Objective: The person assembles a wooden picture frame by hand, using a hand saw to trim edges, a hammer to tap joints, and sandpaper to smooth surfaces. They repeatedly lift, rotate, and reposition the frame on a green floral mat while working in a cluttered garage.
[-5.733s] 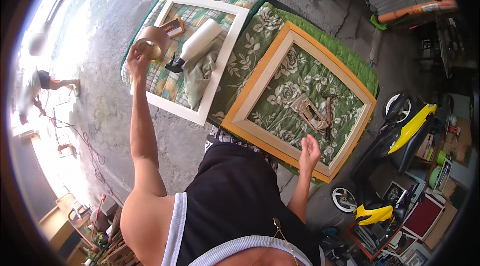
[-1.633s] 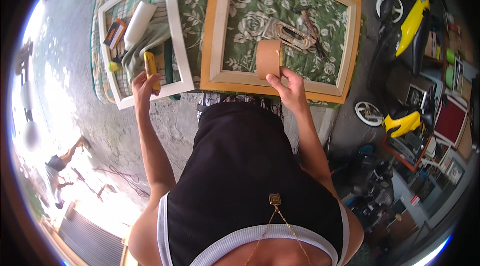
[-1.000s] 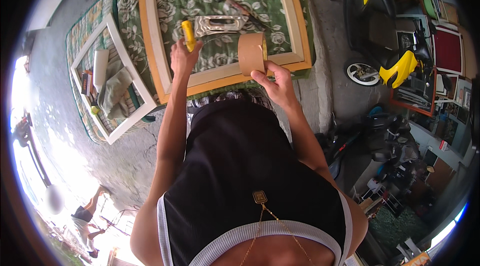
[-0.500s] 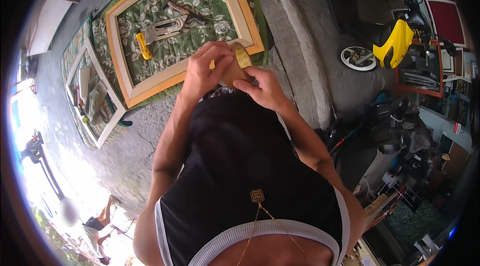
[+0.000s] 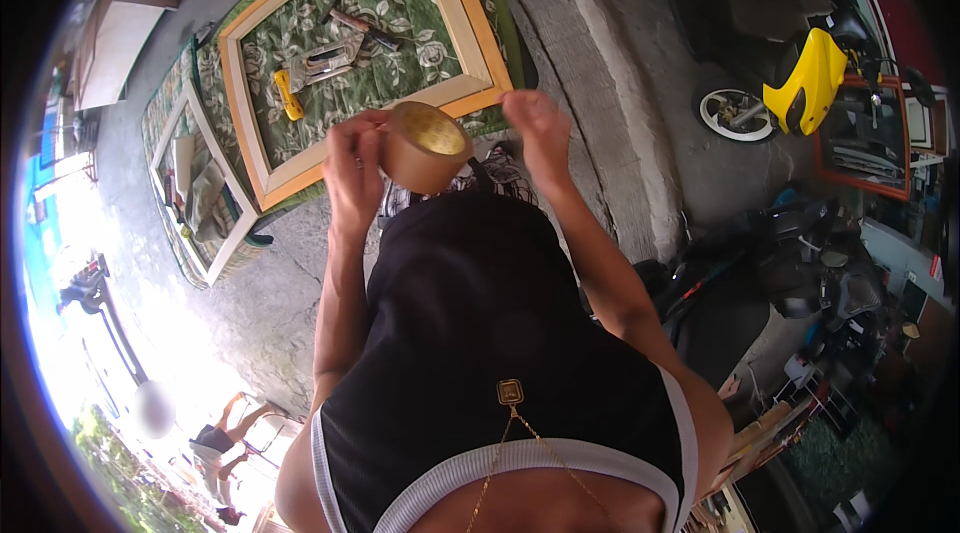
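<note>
A wide roll of brown packing tape (image 5: 425, 171) is held in front of my waist, its yellowish inner core facing up. My left hand (image 5: 357, 158) is closed on the roll's left side. Apart from the roll, my right hand (image 5: 541, 131) is raised to its right, near the lower right corner of a wooden frame. Motion smears its fingers, so I cannot see whether anything is between them. The large wooden frame (image 5: 470, 91) lies just beyond my hands on a green floral quilted cloth (image 5: 400, 8).
Inside the frame lie a hammer (image 5: 360, 28) and a staple gun (image 5: 325, 63) beside a yellow-handled tool (image 5: 288, 96). A white frame (image 5: 235, 233) rests at left. A yellow motorbike (image 5: 805, 83) stands at right. Another person (image 5: 210, 443) is at the lower left.
My right hand has come off the tape roll and moved up and right. My left hand has shifted left with the roll, which now shows its open core.
</note>
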Available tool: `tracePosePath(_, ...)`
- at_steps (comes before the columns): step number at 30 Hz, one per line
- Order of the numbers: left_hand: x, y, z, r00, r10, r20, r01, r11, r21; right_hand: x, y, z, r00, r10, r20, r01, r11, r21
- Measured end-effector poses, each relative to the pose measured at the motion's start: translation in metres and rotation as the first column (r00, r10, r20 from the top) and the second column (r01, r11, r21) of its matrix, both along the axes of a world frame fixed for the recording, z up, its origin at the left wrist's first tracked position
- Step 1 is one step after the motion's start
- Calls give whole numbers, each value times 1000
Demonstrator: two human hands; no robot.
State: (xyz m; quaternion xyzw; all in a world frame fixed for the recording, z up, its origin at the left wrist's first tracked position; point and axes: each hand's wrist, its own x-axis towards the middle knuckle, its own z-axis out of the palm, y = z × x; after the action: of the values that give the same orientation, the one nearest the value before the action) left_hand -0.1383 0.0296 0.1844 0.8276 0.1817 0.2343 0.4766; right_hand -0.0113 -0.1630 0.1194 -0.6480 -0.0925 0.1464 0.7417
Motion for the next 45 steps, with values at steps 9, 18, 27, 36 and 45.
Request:
tracePosePath(9,-13,21,19,982,139,124,-143,990,20,52,7,-147,996,18,-93,-65,843,-534)
tracePosePath(18,-12,9,19,988,150,19,-151,981,120,23,-2,-156,967,19,-255,-115,923,-367)
tracePosePath(27,21,-17,31,997,-54,-59,56,998,28,2,-12,10,818,418,395,-466,884,29)
tracePosePath(36,51,-22,7,980,-199,26,196,918,-345,-24,-27,37,771,544,330,-544,833,-101)
tracePosePath(45,56,-11,12,951,-295,-89,196,802,-564,-12,-31,65,806,523,277,-496,852,-166)
